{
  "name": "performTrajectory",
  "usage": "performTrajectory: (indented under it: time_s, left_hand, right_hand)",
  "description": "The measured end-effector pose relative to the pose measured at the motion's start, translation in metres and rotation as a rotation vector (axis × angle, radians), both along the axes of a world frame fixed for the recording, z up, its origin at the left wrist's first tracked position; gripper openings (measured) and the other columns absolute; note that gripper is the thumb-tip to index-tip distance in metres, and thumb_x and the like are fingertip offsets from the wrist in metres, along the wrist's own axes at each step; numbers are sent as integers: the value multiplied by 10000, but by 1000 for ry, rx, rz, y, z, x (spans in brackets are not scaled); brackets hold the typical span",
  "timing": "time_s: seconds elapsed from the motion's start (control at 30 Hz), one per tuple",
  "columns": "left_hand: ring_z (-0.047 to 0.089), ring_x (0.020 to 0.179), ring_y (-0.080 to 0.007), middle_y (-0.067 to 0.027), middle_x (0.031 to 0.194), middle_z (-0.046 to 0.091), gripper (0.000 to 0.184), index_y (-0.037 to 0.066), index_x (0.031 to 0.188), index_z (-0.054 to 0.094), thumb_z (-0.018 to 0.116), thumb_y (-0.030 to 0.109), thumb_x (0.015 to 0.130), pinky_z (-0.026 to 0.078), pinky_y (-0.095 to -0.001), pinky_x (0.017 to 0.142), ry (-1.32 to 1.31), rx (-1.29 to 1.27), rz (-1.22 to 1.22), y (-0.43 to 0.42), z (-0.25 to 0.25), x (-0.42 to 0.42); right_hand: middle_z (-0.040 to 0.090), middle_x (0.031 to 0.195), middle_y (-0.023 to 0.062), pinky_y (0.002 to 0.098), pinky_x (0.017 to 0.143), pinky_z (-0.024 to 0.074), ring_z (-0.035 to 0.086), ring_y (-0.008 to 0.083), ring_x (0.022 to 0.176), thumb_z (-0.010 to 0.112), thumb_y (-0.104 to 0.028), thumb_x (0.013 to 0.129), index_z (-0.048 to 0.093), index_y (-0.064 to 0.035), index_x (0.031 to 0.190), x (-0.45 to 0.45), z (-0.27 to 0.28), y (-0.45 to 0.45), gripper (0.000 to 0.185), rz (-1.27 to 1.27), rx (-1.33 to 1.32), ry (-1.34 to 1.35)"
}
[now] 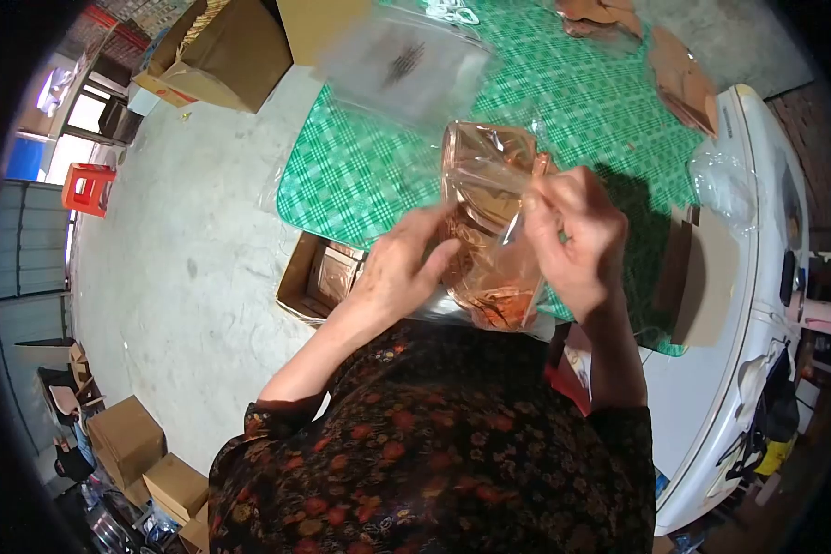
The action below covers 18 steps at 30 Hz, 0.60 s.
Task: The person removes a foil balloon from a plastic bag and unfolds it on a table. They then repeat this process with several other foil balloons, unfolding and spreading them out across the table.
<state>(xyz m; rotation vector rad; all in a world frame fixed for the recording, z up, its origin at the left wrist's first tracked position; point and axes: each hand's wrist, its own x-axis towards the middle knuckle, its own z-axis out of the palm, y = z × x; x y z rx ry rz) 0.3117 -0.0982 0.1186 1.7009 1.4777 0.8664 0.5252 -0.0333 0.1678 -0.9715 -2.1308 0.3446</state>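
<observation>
A shiny copper-coloured packet (pixel 489 198) in clear plastic lies at the near edge of the table with the green checked cloth (pixel 342 175). Against its left side rests my left hand (pixel 402 263), thumb and fingers apart. My right hand (pixel 577 231) pinches the clear plastic at the packet's upper right. Reddish-orange material (pixel 499 307) shows at the packet's near end. Beyond it lies a stack of clear plastic bags (pixel 406 69), slightly blurred.
An open carton (pixel 295 277) with copper-coloured packets stands below the table's left edge. More copper-coloured pieces (pixel 681 78) lie at the far right. A white appliance (pixel 743 277) borders the right side. Large cartons (pixel 235 55) and a red stool (pixel 89 189) stand at the left.
</observation>
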Motion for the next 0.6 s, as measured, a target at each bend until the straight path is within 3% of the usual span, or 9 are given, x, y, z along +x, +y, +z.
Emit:
performTrajectory:
  time_s: [0.1,0.17,0.27,0.4,0.5,0.6]
  left_hand:
    - [473,1329,-272,-208,1444,477,627,-43,1465,351,640,208,968,396,-386,1084,-176,-88,94,15,-19,0]
    - [342,1430,-275,-225,1563,310,758,-54,1529,196,630,237,980,315,-380,1156,-380,-235,104,20,-14,-5]
    - [332,1435,-273,-221,1571,297,753,-49,1534,187,623,220,982,302,-383,1162,-448,-278,119,24,-15,-8]
    - [342,1432,-259,-205,1562,326,707,-41,1541,175,578,127,985,274,-381,1174,-554,-351,66,34,-16,-11]
    - [413,1380,-252,-180,1526,389,661,-41,1532,208,551,79,980,335,-371,1139,-557,-343,33,40,-12,-10]
    - [499,1289,-235,-151,1472,452,618,-34,1515,253,540,55,976,405,-361,1081,-690,-387,107,44,-21,-11]
  right_hand:
    - [632,904,103,365,563,539,669,249,675,780,-150,812,631,-38,1094,-3,3,0,338,98,25,-40]
    - [640,941,110,370,573,557,681,243,723,799,-235,815,613,-40,1150,7,7,1,429,45,-129,-127]
    - [646,988,154,379,605,561,679,297,778,725,-274,879,598,-38,1153,42,-53,52,383,-166,79,-8]
    - [669,1003,166,416,725,552,668,357,828,633,-286,938,599,-32,1073,65,-104,80,289,-277,51,-246]
    - [685,982,166,420,792,527,660,377,871,596,-301,953,621,-32,1072,48,-105,70,295,-277,-153,-194]
    - [692,915,152,387,750,519,673,321,825,612,-299,951,645,-24,1078,45,-98,74,305,-246,-545,-60]
